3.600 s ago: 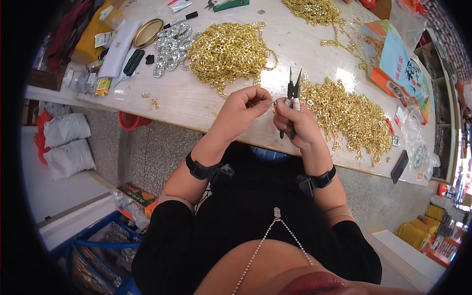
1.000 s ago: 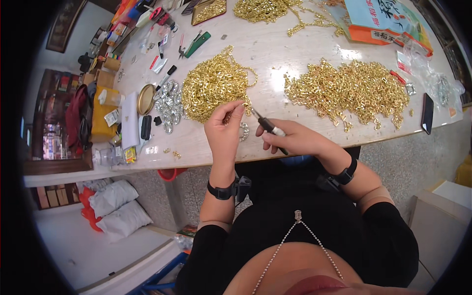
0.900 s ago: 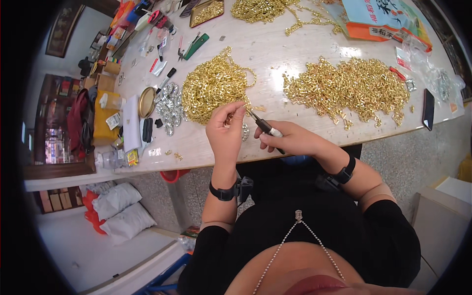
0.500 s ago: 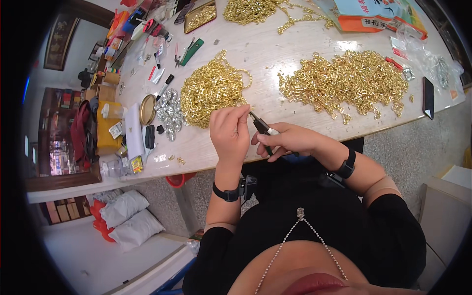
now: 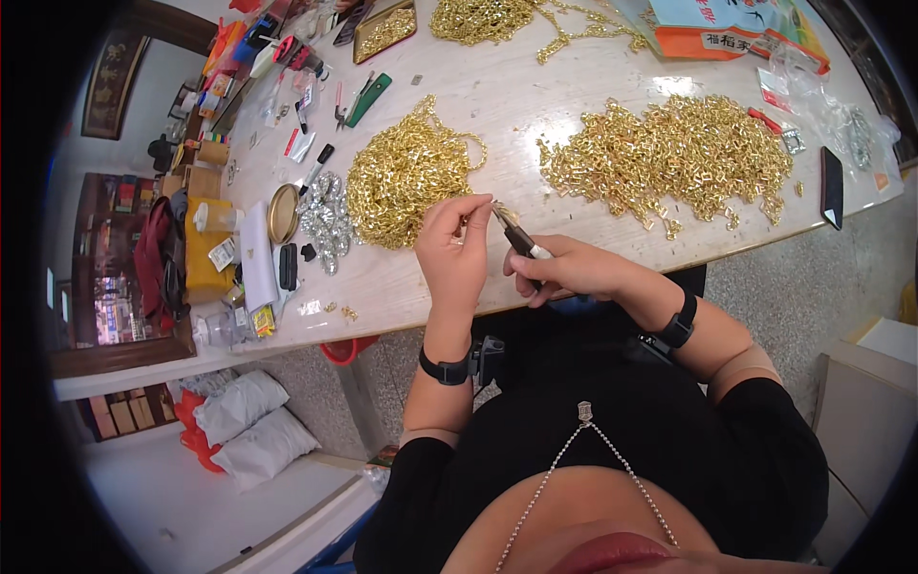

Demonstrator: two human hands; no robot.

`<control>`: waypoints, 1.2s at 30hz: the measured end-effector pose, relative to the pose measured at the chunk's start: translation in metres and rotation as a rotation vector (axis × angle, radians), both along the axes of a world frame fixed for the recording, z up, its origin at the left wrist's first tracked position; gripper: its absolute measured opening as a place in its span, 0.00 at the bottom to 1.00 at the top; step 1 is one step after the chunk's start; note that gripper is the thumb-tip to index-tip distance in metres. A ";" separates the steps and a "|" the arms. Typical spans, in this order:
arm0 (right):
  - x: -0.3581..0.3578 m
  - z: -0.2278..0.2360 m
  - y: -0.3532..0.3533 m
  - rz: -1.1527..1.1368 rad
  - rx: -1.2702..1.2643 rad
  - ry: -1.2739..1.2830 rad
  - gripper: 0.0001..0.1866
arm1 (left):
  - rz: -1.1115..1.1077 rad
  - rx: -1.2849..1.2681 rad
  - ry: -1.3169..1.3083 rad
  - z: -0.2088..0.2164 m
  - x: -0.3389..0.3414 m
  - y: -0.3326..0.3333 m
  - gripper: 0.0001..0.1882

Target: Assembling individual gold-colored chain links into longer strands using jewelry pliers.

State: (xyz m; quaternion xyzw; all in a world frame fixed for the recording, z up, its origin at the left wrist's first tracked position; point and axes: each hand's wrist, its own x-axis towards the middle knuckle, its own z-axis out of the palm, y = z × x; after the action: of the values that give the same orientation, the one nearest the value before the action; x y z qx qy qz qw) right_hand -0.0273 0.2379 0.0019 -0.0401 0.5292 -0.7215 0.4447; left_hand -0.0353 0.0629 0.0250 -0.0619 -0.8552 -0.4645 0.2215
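Note:
My left hand (image 5: 454, 251) is closed in a pinch at the near right edge of a heap of gold chain (image 5: 406, 172). What lies between its fingertips is too small and too hidden to make out. Dark-handled pliers (image 5: 519, 239) are gripped in my right hand (image 5: 569, 268), their jaws pointing up and left, right beside the left fingertips. A small gold glint shows at the jaws. Farther right a wide pile of loose gold links (image 5: 669, 158) is spread over the table (image 5: 516, 110).
Silver chain (image 5: 327, 220) and a round gold lid (image 5: 284, 212) lie left of the heap. Green-handled pliers (image 5: 368, 100) and a marker (image 5: 317, 166) lie beyond. A phone (image 5: 832, 188) is near the right edge. More gold chain (image 5: 478, 19) and a tray (image 5: 385, 33) stand at the back.
The pliers have tilted more upright, and their jaws have come up close to the left fingertips. My left hand has shifted slightly right and up.

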 end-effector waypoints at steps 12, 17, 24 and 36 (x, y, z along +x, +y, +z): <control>-0.037 0.007 0.024 -0.124 0.609 0.722 0.11 | -0.065 0.623 -0.265 0.006 0.007 -0.015 0.06; -0.034 -0.010 0.008 0.259 1.102 1.144 0.11 | 0.046 0.534 -0.185 0.010 0.016 -0.046 0.07; -0.037 0.002 0.024 0.155 1.102 1.079 0.11 | 0.370 0.373 0.126 0.087 0.083 -0.131 0.08; -0.039 0.025 0.028 -0.284 0.417 0.804 0.08 | -0.106 0.624 -0.497 0.044 0.068 -0.086 0.07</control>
State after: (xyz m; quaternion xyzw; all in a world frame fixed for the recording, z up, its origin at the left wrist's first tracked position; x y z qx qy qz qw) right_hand -0.0665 0.2662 0.0267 -0.1533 0.7931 -0.5810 0.1001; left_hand 0.0324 -0.0232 0.0693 0.0788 -0.6961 -0.7136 -0.0081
